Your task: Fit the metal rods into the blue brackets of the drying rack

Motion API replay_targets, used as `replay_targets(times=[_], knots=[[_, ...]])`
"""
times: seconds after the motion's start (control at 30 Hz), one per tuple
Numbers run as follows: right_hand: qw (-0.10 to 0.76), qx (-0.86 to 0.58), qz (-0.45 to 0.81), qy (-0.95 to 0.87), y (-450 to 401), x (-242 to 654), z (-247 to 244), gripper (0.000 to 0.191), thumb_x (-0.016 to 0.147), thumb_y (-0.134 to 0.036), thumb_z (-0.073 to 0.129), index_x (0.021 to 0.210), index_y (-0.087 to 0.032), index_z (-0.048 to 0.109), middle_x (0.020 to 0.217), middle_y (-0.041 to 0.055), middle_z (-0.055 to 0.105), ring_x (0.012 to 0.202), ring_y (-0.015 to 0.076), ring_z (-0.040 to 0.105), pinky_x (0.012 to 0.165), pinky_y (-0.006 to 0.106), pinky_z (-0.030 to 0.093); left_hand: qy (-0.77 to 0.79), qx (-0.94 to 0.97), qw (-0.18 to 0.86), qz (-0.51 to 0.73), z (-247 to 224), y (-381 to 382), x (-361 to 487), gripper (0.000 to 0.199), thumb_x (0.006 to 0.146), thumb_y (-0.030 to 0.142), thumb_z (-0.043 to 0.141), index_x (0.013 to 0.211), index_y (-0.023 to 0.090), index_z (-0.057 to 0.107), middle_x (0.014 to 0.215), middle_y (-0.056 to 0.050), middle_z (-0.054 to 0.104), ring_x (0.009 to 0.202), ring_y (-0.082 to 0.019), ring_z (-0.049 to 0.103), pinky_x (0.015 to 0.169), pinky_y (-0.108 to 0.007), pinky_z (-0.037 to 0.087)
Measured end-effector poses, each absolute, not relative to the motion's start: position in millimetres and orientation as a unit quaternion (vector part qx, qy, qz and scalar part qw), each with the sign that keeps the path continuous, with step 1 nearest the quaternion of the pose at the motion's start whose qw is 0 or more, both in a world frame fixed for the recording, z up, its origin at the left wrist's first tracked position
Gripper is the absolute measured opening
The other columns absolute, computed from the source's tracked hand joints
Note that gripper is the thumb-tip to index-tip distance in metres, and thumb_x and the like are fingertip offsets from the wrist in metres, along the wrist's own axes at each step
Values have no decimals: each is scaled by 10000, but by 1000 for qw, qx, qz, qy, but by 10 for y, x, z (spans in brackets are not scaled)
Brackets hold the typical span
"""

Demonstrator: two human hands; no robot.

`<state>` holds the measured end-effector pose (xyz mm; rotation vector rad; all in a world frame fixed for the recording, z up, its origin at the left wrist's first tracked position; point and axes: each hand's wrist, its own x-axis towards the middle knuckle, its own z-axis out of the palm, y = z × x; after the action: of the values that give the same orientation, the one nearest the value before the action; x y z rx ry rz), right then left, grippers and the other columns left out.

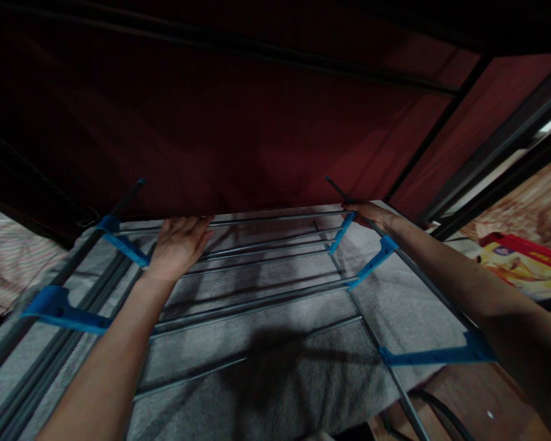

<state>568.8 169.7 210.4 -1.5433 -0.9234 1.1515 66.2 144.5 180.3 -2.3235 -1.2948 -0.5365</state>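
A rack of grey metal tubes with blue plastic connectors lies over a grey cloth. My left hand (177, 247) rests palm down at the far crossbar (275, 217), its fingers stretched forward and the thumb out to the right. At the far right corner, my right hand (371, 213) is closed around the side pole beside a blue connector (342, 234); some of its fingers are hidden. More blue connectors join the left pole (85, 251), one of them a blue bracket (67, 311) left of my left forearm. Several loose-looking tubes (68, 334) run along the left side.
A dark red fabric panel (257, 141) with black bars rises just behind the rack. Grey cloth (298, 380) lies beneath it. To the right is a red and yellow printed box (528, 257). Striped fabric (13, 257) shows at the left, and a dark cable (436, 404) at lower right.
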Motion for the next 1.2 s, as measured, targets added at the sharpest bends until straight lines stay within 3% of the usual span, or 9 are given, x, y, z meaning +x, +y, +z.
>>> replay_targets(times=[0.17, 0.37, 0.7, 1.2], knots=[[487, -627, 471, -384, 1701, 5682, 2097, 182, 846, -24, 676, 762, -177, 625, 693, -10, 655, 608, 99, 614, 678, 200, 569, -401, -874, 169, -214, 1792, 1550, 1385, 471, 1033, 362, 414, 1437, 174, 567, 1301, -152, 675, 1229, -301, 591, 1061, -435, 408], [458, -650, 470, -384, 1635, 5707, 2148, 87, 894, -135, 653, 831, -193, 642, 712, 6, 682, 651, 132, 661, 673, 230, 567, -398, -885, 146, -194, 1709, 1702, 1950, 533, 944, 89, 433, 1443, 210, 575, 1355, -123, 659, 1217, -282, 617, 1048, -419, 448], [467, -644, 458, -396, 1644, 5702, 2094, 60, 912, -195, 645, 852, -199, 645, 759, 27, 691, 672, 149, 660, 648, 242, 551, -411, -880, 132, -200, 1743, 1655, 1869, 560, 915, 75, 433, 1425, 241, 595, 1287, -124, 687, 1203, -276, 631, 1055, -431, 460], [469, -644, 465, -386, 1593, 5608, 2172, 180, 999, -244, 568, 842, -191, 638, 787, 30, 677, 658, 133, 639, 577, 220, 525, -422, -874, 127, -207, 1814, 1621, 1867, 528, 930, 102, 427, 1408, 239, 604, 1254, -122, 696, 1177, -274, 639, 1020, -409, 460]])
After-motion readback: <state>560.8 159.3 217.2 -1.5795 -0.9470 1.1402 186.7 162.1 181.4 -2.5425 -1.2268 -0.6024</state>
